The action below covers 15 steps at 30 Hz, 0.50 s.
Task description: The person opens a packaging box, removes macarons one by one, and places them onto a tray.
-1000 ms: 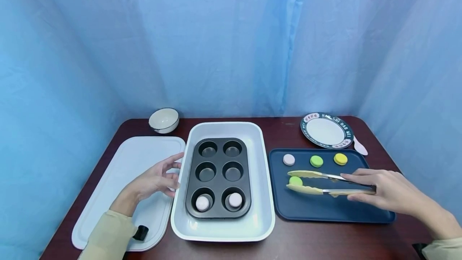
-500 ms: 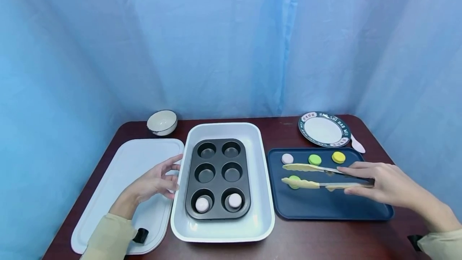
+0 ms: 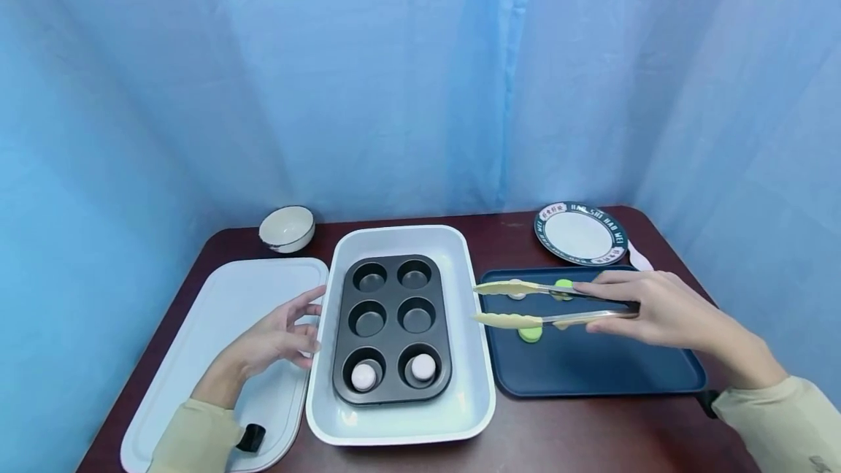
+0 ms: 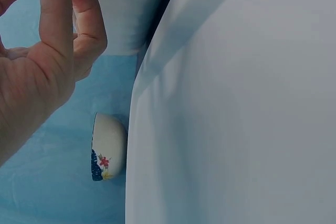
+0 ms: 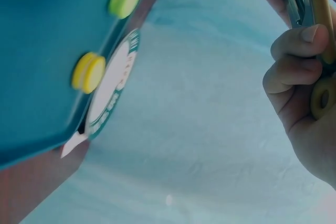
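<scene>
My right hand holds a pair of tongs with pale yellow tips. The tongs' arms stand apart with nothing between the tips, which reach over the white basin's right rim. Below them, on a blue tray, lie a green macaron, another green macaron and a pale one, partly covered. A yellow macaron shows in the right wrist view. My left hand, fingers loosely spread, is at the left rim of the white basin; contact is unclear. Inside sits a dark muffin tin.
Pale macarons sit in the tin's two front cups. A white board lies left under my forearm. Behind it stands a bowl. A green-rimmed plate and a white spoon lie at the back right.
The tongs have moved left and up, away from around the front green macaron, which stays on the tray. My left hand keeps its place at the basin. The head view has shifted slightly.
</scene>
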Motion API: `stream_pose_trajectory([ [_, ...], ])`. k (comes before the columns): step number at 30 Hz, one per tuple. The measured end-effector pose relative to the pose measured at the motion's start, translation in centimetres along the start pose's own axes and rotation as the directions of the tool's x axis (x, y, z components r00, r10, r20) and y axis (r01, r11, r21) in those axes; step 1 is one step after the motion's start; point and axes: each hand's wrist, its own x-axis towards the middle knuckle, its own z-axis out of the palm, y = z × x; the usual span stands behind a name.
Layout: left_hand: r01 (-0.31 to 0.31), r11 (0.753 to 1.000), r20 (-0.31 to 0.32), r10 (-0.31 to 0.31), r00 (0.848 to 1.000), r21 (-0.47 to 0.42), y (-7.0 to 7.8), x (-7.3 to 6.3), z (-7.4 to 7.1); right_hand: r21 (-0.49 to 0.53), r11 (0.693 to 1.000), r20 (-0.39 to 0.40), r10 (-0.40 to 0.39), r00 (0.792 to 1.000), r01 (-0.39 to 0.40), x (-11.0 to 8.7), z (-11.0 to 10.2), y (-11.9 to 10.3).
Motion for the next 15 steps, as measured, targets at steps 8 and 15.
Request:
stream_pose_trajectory([
  [8,-0.008,1.0,0.003,0.008,1.0,-0.001,-0.2,-0.2,0.1,0.057,0.995,-0.005,-0.079,0.997,0.08,3.6,0.6,-1.8],
  [15,0.003,1.0,-0.008,-0.003,1.0,0.006,-0.1,0.0,0.2,0.092,0.975,0.021,-0.203,0.979,0.2,7.3,1.5,-4.3],
])
